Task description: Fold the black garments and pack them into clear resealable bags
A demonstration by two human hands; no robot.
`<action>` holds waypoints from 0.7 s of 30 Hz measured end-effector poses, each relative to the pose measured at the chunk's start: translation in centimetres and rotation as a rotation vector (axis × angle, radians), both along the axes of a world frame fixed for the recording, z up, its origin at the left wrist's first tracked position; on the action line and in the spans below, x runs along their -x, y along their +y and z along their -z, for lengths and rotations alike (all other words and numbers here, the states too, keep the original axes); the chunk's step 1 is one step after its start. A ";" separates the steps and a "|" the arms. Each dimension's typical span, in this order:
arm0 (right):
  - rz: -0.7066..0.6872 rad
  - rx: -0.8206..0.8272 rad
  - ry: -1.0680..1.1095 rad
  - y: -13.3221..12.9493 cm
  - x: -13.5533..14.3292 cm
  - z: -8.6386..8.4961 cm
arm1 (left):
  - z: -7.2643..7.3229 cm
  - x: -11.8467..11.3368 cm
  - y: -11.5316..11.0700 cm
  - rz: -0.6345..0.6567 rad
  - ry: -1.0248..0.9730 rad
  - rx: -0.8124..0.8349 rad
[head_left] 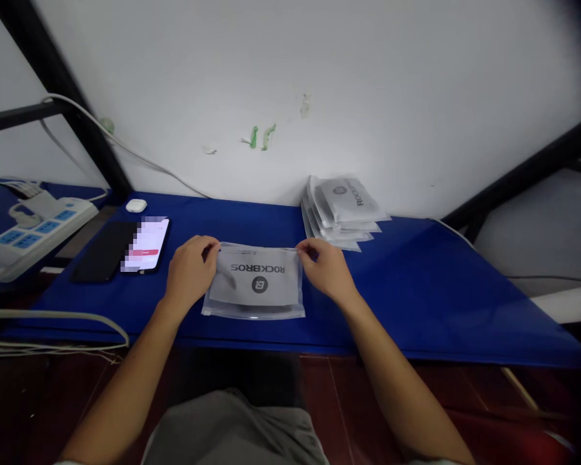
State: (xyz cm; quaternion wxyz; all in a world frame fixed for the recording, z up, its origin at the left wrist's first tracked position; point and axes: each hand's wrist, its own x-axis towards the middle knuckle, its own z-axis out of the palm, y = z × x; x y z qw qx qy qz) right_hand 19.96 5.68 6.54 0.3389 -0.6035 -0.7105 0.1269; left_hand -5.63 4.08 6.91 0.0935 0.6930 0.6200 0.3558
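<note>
A frosted zip bag [252, 281] printed ROCKBROS lies on the blue tabletop before me, its lettering upside down and its clear slider edge toward me. Something pale fills most of it; what it is I cannot make out. My left hand [191, 271] pinches the far left corner between thumb and fingers. At the far right corner, my right hand [326, 268] grips the bag the same way. Just beyond that hand, a stack of similar bags [346, 200] rests near the wall.
Left of the bag are a lit phone [148, 245], a black phone-like slab [104, 252] and a white earbud case [136, 205]. A power strip [43, 232] with plugs sits farther left. Cables [53, 316] cross the left edge; black frame bars [523, 168] flank the blue tabletop [430, 290].
</note>
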 end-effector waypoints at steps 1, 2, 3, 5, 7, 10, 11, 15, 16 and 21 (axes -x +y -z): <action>-0.002 -0.013 0.013 -0.2 0.0 -0.2 | -0.2 0.0 -0.2 0.004 -0.002 -0.020; -0.006 -0.027 0.027 -0.4 0.0 -0.5 | -0.4 0.0 -0.3 0.007 -0.006 -0.040; -0.007 -0.043 0.041 -0.5 -0.1 -0.7 | -0.6 0.0 -0.5 0.011 -0.008 -0.059; -0.007 -0.075 0.069 -0.8 -0.1 -1.1 | -1.1 0.0 -0.8 0.013 -0.014 -0.089; 0.002 -0.107 0.094 -1.1 -0.2 -1.4 | -1.5 0.0 -1.0 0.013 -0.014 -0.111; 0.020 -0.145 0.099 -1.4 -0.3 -2.0 | -2.2 -0.1 -1.4 0.009 -0.007 -0.140; 0.025 -0.156 0.098 -1.5 -0.3 -2.2 | -2.4 -0.1 -1.5 0.009 -0.005 -0.152; 0.035 -0.191 0.110 -1.9 -0.4 -2.9 | -3.3 -0.2 -1.9 0.008 -0.008 -0.206; 0.036 -0.200 0.111 -2.0 -0.5 -3.0 | -3.5 -0.3 -2.0 0.009 -0.010 -0.220; 0.052 -0.251 0.114 -2.4 -0.5 -3.7 | -4.5 -0.4 -2.2 0.003 -0.008 -0.292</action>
